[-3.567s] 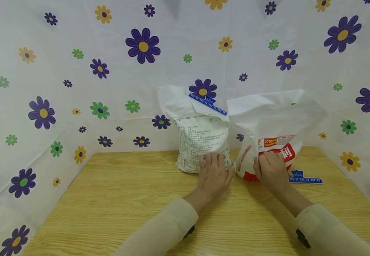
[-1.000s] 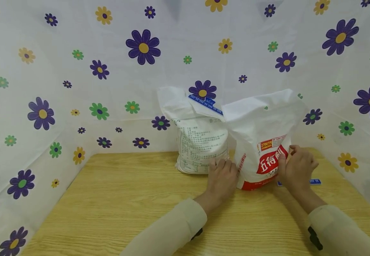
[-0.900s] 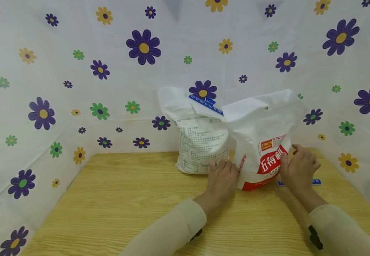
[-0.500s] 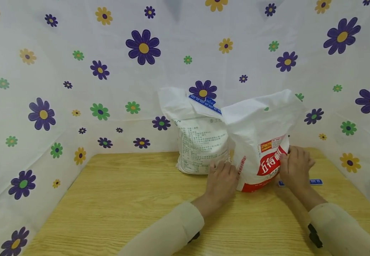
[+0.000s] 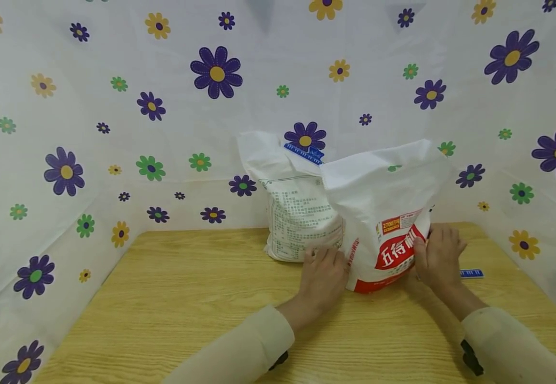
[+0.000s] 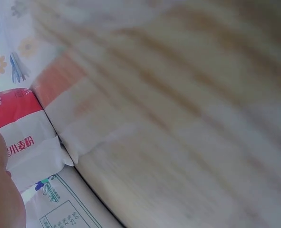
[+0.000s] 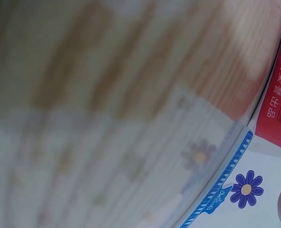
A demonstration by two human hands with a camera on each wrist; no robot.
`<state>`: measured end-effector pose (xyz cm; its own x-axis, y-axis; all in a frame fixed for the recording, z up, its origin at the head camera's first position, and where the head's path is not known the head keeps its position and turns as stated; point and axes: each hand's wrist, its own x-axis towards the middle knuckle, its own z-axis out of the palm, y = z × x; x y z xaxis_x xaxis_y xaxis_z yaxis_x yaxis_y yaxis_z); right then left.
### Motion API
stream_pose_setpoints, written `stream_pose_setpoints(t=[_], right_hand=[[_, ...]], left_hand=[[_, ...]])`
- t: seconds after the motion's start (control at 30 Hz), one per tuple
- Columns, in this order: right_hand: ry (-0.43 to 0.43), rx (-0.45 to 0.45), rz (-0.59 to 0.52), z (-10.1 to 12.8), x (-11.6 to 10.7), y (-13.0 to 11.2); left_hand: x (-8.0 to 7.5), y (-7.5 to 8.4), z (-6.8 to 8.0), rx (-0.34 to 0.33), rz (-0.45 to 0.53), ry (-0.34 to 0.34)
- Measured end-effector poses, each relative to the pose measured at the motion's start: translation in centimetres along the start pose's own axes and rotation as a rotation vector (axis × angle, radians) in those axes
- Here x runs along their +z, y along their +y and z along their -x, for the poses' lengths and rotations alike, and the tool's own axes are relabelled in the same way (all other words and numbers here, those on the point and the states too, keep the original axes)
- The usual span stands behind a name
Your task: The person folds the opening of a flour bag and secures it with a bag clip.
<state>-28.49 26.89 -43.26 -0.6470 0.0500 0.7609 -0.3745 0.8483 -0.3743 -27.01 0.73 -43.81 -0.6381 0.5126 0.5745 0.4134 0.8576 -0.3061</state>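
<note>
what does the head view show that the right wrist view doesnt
Only the head view shows both hands, the left hand and right hand, flanking the red-labelled bag, plus the printed bag behind it with a blue clip at its top. Only the right wrist view shows the red panel's small white lettering. Both show the wooden table, the flowered cloth and the blue clip lying on the table.

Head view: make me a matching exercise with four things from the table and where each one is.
Things:
1. red-label bag
2. printed bag
3. blue clip
4. left hand

Places:
a. flat on the table, right of the right hand
b. at the red-label bag's left lower edge
c. behind, nearer the flowered cloth
d. between both hands

Pairs: 1-d, 2-c, 3-a, 4-b
</note>
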Motion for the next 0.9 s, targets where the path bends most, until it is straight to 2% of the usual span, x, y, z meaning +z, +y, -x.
stream_pose_setpoints(t=[0.13,0.27,0.33,0.4,0.47,0.53,0.7,0.9], right_hand=[[0.031,0.004,-0.087,-0.1,0.5,0.2],[0.054,0.150,-0.146,-0.5,0.6,0.9],[-0.014,0.237,-0.088,-0.7,0.5,1.3],[-0.126,0.259,-0.011,-0.8,0.5,1.4],[-0.217,0.227,0.057,-0.7,0.2,1.7],[-0.268,0.162,0.106,-0.6,0.1,1.9],[-0.308,0.059,0.168,-0.3,0.1,2.3],[-0.314,0.012,0.191,-0.2,0.4,2.4]], left_hand=[[-0.2,-0.7,0.4,-0.004,-0.007,-0.002],[-0.2,-0.8,0.6,0.005,-0.005,0.014],[0.0,-0.7,0.6,0.000,0.002,0.037],[0.1,-0.7,0.7,-0.008,0.011,0.056],[0.3,-0.5,0.7,-0.017,0.027,0.075],[0.5,-0.4,0.7,-0.021,0.032,0.087],[0.8,-0.3,0.7,-0.019,0.019,0.075],[0.6,-0.4,0.8,0.000,-0.003,-0.001]])
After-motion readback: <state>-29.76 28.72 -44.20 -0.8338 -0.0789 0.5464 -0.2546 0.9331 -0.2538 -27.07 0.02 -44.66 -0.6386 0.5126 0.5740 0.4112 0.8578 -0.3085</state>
